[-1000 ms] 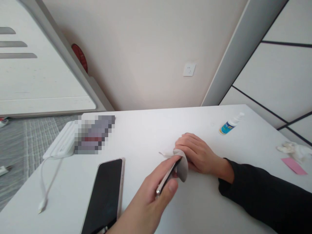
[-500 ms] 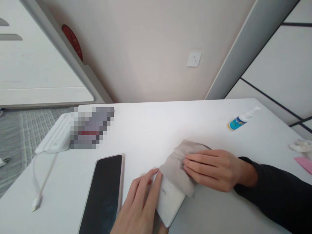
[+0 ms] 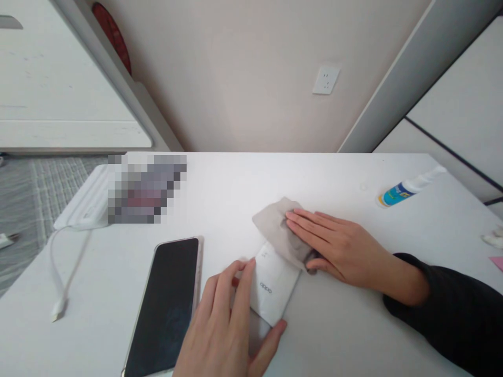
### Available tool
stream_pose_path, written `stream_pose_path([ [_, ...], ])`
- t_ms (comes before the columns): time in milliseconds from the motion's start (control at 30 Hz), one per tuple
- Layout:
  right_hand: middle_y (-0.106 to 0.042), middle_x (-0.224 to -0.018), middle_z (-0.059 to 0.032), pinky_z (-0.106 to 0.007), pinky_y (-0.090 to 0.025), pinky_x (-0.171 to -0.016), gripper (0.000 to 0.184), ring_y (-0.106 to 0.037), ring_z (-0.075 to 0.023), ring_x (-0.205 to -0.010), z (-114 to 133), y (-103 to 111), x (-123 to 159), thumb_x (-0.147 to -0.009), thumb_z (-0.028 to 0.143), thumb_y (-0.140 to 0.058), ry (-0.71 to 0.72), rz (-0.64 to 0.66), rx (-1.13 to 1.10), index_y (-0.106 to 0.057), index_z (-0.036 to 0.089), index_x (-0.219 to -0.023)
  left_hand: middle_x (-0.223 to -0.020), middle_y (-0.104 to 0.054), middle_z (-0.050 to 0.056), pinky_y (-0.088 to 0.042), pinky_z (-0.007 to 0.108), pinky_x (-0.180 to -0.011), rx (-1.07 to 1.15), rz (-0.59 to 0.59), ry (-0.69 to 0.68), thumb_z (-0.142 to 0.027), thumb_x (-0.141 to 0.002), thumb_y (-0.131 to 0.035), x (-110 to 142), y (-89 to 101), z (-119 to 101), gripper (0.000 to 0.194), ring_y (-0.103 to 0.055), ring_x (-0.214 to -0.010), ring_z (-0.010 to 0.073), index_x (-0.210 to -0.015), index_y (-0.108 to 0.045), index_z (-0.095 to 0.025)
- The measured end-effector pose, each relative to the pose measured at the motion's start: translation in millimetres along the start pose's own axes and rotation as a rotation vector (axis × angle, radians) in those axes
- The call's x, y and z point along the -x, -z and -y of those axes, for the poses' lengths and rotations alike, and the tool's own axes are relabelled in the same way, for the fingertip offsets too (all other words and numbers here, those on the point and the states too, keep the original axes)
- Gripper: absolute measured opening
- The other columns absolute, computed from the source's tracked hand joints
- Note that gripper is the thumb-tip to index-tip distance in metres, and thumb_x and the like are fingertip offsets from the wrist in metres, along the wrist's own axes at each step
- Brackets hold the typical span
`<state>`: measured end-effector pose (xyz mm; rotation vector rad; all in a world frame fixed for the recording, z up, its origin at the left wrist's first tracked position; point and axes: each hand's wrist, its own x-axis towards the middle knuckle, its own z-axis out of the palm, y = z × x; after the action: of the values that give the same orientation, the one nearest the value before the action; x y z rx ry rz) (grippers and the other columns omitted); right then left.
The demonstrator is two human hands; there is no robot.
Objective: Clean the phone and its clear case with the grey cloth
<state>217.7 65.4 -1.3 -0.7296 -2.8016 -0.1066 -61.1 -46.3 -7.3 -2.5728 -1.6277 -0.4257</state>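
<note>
A flat white block marked "oppo" (image 3: pixel 267 298) lies slanted on the white table, its kind not clear. My left hand (image 3: pixel 226 314) steadies it, fingertips along its left edge and thumb at its near corner. Over its far end lies a thin grey cloth (image 3: pixel 271 228), wrinkled under my right hand (image 3: pixel 334 243). The right fingers press down on the cloth, with the thumb at its near edge. The block's far part is hidden by cloth and hand. Just left of my left hand rests a phone (image 3: pixel 165 309) with a dark screen and clear case.
A small spray bottle (image 3: pixel 404 192) with a blue label is at the far right. At the far left sit a white device (image 3: pixel 84 204) with a cable (image 3: pixel 58 303) and a blurred-out item (image 3: pixel 147 188). A pink piece (image 3: pixel 497 263) shows at the right edge.
The cloth and my right hand have slid toward the block's far end, uncovering more of the lettering. My left thumb now shows at the near corner. The camera view has shifted slightly.
</note>
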Motion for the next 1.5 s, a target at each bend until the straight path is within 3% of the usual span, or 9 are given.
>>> stream_pose_path([
  [233, -0.019, -0.177, -0.0121, -0.052, -0.009, -0.136, 0.109, -0.019, -0.0289, -0.164, 36.8, 0.2, -9.3, -0.100, 0.091, -0.032, 0.137, 0.183, -0.196, -0.023, 0.009, -0.170, -0.123, -0.063, 0.019, -0.066, 0.041, -0.089, 0.000, -0.072, -0.017, -0.060, -0.105, -0.046, -2.0, -2.4, 0.4, 0.066, -0.067, -0.112, 0.0311, -0.142, -0.052, -0.005],
  [400, -0.028, -0.173, -0.0204, -0.070, -0.018, -0.129, 0.112, -0.017, -0.0423, -0.163, 20.8, -5.0, -7.3, -0.098, 0.089, -0.045, -0.177, 0.086, -0.121, -0.024, 0.006, -0.169, -0.121, -0.066, 0.019, -0.065, 0.043, -0.089, 0.008, -0.056, 0.036, -0.059, -0.105, -0.046, -5.2, 1.4, -2.2, 0.074, -0.067, -0.106, 0.0305, -0.149, -0.045, 0.000],
  [567, -0.020, -0.177, -0.0045, -0.046, 0.007, -0.135, 0.110, -0.007, -0.0238, -0.166, 39.5, -1.3, -8.4, -0.098, 0.092, -0.035, 0.137, 0.191, -0.242, -0.019, 0.012, -0.172, -0.124, -0.066, 0.024, -0.066, 0.043, -0.083, -0.053, -0.086, -0.002, -0.055, -0.109, -0.028, -5.3, 3.6, -0.7, 0.075, -0.069, -0.102, 0.0315, -0.152, -0.039, 0.006],
  [767, -0.022, -0.176, -0.0125, -0.063, 0.005, -0.132, 0.110, 0.008, -0.0373, -0.165, 28.1, -3.8, -7.6, -0.098, 0.089, -0.045, -0.155, 0.092, -0.169, -0.025, 0.009, -0.170, -0.109, -0.068, 0.017, -0.065, 0.043, -0.083, -0.025, -0.070, 0.043, -0.064, -0.108, -0.036, -5.2, 4.0, 1.7, 0.083, -0.070, -0.097, 0.0297, -0.156, -0.037, 0.003],
  [933, -0.016, -0.178, -0.0024, -0.044, 0.010, -0.135, 0.102, 0.004, -0.0234, -0.166, 42.7, -4.0, -8.1, -0.104, 0.081, -0.045, 0.136, 0.198, -0.279, -0.016, 0.012, -0.172, -0.105, -0.067, 0.017, -0.064, 0.041, -0.081, -0.102, -0.122, -0.021, -0.067, -0.107, -0.034, -4.9, -1.2, 3.8, 0.086, -0.072, -0.093, 0.0286, -0.150, -0.043, 0.006],
  [1100, -0.022, -0.176, -0.0098, -0.067, 0.002, -0.132, 0.115, 0.012, -0.0401, -0.164, 33.1, -4.0, -9.5, -0.095, 0.093, -0.043, -0.179, 0.096, -0.160, -0.026, 0.008, -0.169, -0.103, -0.068, 0.014, -0.064, 0.039, -0.082, -0.086, -0.105, -0.005, -0.069, -0.107, -0.035, -4.9, -5.6, 6.1, 0.088, -0.072, -0.092, 0.0274, -0.155, -0.040, 0.005],
  [1267, -0.019, -0.177, -0.0043, -0.046, -0.002, -0.137, 0.089, 0.000, -0.0225, -0.166, 41.9, -0.9, -9.0, -0.109, 0.066, -0.049, 0.116, 0.182, -0.289, -0.015, 0.012, -0.172, -0.112, -0.070, 0.019, -0.064, 0.041, -0.082, -0.112, -0.129, -0.054, -0.064, -0.109, -0.026, -3.4, -6.4, 9.9, 0.089, -0.074, -0.095, 0.0294, -0.163, -0.023, 0.006],
  [1400, -0.026, -0.175, -0.0125, -0.068, -0.004, -0.132, 0.114, 0.008, -0.0413, -0.164, 33.9, -6.4, -8.4, -0.094, 0.092, -0.048, -0.181, 0.059, -0.133, -0.030, 0.006, -0.168, -0.105, -0.072, 0.014, -0.064, 0.039, -0.081, -0.079, -0.117, -0.014, -0.071, -0.105, -0.040, -1.0, -9.0, 12.4, 0.096, -0.074, -0.090, 0.0274, -0.166, -0.023, 0.001],
  [1500, -0.026, -0.175, -0.0073, -0.057, 0.008, -0.134, 0.095, 0.008, -0.0362, -0.165, 39.9, -10.0, -8.2, -0.106, 0.075, -0.049, -0.017, 0.057, -0.098, -0.030, 0.006, -0.168, -0.111, -0.073, 0.015, -0.065, 0.038, -0.083, -0.047, -0.121, 0.008, -0.076, -0.100, -0.048, 2.8, -13.4, 13.4, 0.104, -0.075, -0.093, 0.0274, -0.168, -0.019, -0.002],
])
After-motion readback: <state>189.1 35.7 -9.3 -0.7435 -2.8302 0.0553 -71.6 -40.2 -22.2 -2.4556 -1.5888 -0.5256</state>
